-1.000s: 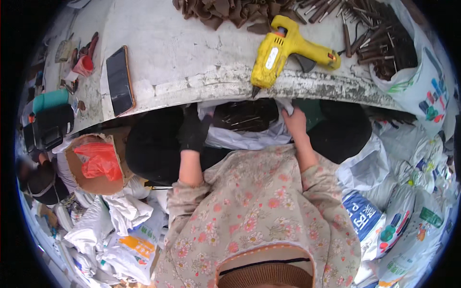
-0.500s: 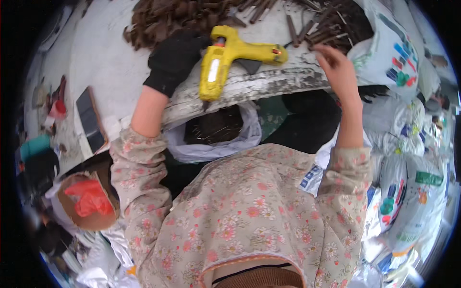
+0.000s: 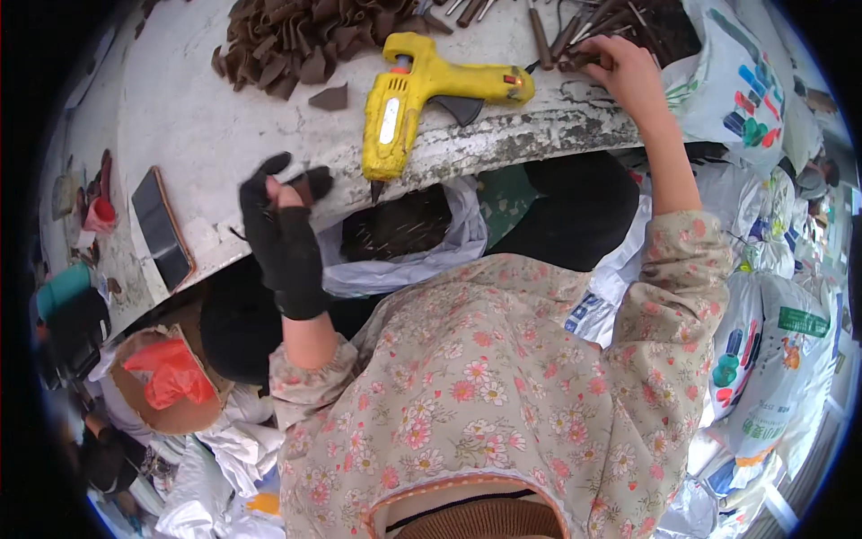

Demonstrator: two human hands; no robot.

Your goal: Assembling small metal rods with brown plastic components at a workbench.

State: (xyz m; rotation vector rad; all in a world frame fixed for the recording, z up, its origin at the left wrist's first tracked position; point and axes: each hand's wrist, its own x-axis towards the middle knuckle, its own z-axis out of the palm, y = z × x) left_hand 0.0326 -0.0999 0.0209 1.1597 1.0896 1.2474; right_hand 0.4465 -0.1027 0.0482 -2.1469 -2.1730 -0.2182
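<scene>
Stuffed white sacks (image 3: 763, 377) crowd the floor beside a worn white table (image 3: 206, 126). At its edge, the gloved left hand (image 3: 280, 220) pinches a small brown piece (image 3: 314, 184); farther back, the bare right hand (image 3: 624, 72) closes its fingers on dark sticks (image 3: 575, 49) beyond a yellow glue gun (image 3: 422, 99).

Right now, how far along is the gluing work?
Done: cut brown pieces sit heaped on the table. In hand: gloved left hand pinches one brown piece at the edge; right hand grips sticks. Left: glue gun lies unheld; nothing visibly joined.
</scene>
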